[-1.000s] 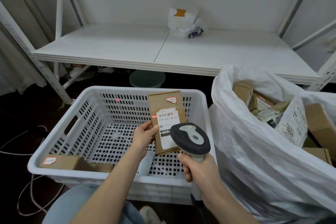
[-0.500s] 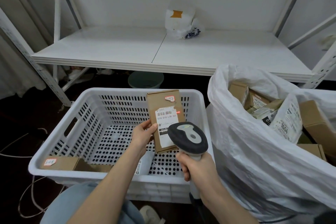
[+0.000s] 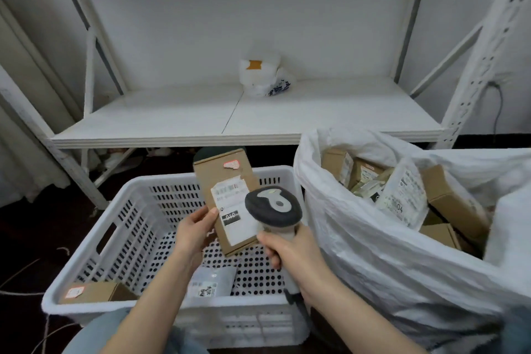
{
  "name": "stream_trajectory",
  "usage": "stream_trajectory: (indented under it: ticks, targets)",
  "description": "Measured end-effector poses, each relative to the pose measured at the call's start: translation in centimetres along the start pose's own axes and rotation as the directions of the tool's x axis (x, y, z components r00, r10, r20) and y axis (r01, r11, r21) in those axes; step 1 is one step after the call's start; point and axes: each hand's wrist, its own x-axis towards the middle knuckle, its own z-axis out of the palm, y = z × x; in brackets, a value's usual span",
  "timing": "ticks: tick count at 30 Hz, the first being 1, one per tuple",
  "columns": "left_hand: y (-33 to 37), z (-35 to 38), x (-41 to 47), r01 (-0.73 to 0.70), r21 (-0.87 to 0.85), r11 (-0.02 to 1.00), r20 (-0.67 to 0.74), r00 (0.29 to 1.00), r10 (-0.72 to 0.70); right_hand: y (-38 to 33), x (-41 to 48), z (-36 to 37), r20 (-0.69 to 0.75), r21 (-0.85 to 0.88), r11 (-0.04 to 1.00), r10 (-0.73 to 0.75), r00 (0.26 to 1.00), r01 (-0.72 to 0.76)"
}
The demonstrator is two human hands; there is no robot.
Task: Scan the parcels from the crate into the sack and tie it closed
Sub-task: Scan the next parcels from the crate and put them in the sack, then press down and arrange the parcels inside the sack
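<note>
- Above the white perforated crate (image 3: 94,247), the left hand (image 3: 195,234) holds a brown cardboard parcel (image 3: 227,198) upright by its lower left edge, label side toward the camera; the grip is a pinch of thumb and fingers on one edge only.
- Just right of the parcel, over the crate's right half, the right hand (image 3: 290,250) is closed around the handle of a barcode scanner (image 3: 273,207), whose dark head overlaps the lower right part of the white shipping label (image 3: 232,210).
- Risk, missed read: no red aiming line shows on the label, and the label is blurred. The scanner head sits very close to the label and the parcel tilts, so the barcode may lie outside the beam.
- Risk, drop: the one-edge pinch gives little hold against twisting. A knock from the scanner head may turn the parcel out of the fingers and back into the crate.
- Risk, unscanned transfer: the open white sack (image 3: 373,241) stands touching the crate's right side. A parcel moved across without a confirmed read mixes with the boxes already inside.
- Risk, left-behind items: a brown box (image 3: 94,292) lies at the crate's near left corner and a flat poly mailer (image 3: 212,282) lies on the crate floor, partly behind the left forearm. Both are easily overlooked before tying.
</note>
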Motion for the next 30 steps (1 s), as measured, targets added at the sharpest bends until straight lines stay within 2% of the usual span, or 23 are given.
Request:
stream_trajectory:
  ticks: [5, 10, 12, 16, 19, 21, 23, 25, 27, 30]
  targets:
    - [9.1, 3.7, -3.6, -0.246, -0.091, 0.965, 0.001, 0.969, 0.247, -6.0, 0.6, -4.4, -0.151, 0.087, 0.982, -0.153, 0.977, 0.167]
    - [14.8, 13.8, -7.0, -0.475, 0.075, 0.877, 0.242, 0.862, 0.446, -10.9, -0.2, -11.1, -0.342, 0.202, 0.938, -0.202, 0.918, 0.282]
    - [14.4, 18.9, -7.1, -0.527, 0.176, 0.831, 0.344, 0.824, 0.450, -11.6, -0.3, -14.1, -0.410, 0.219, 0.933, -0.178, 0.895, 0.286]
    - [11.2, 28.1, -6.6, -0.545, 0.379, 0.748, 0.503, 0.800, 0.328, -11.5, -0.3, -20.0, -0.551, 0.231, 0.933, -0.109, 0.827, 0.277]
    - [7.4, 32.9, -6.6, -0.608, 0.508, 0.610, 0.600, 0.758, 0.256, -10.5, -0.4, -23.5, -0.620, 0.249, 0.931, -0.059, 0.783, 0.267]
    - [4.6, 34.4, -6.2, -0.675, 0.608, 0.419, 0.665, 0.721, 0.196, -9.6, -0.3, -24.7, -0.640, 0.262, 0.932, -0.026, 0.768, 0.250]
    - [3.1, 34.9, -5.8, -0.698, 0.682, 0.217, 0.686, 0.714, 0.142, -8.6, 0.0, -25.2, -0.639, 0.275, 0.934, 0.000, 0.769, 0.228]
    - [3.1, 35.0, -5.5, -0.708, 0.702, 0.073, 0.696, 0.705, 0.138, -7.8, 0.5, -25.2, -0.628, 0.297, 0.932, 0.027, 0.778, 0.208]
    - [3.3, 34.7, -5.5, -0.705, 0.709, -0.006, 0.702, 0.706, 0.096, -7.1, 0.7, -25.1, -0.613, 0.317, 0.929, 0.047, 0.789, 0.191]
    - [2.8, 33.9, -5.7, -0.673, 0.737, -0.065, 0.675, 0.736, 0.049, -6.8, 0.7, -24.7, -0.579, 0.326, 0.929, 0.050, 0.814, 0.175]
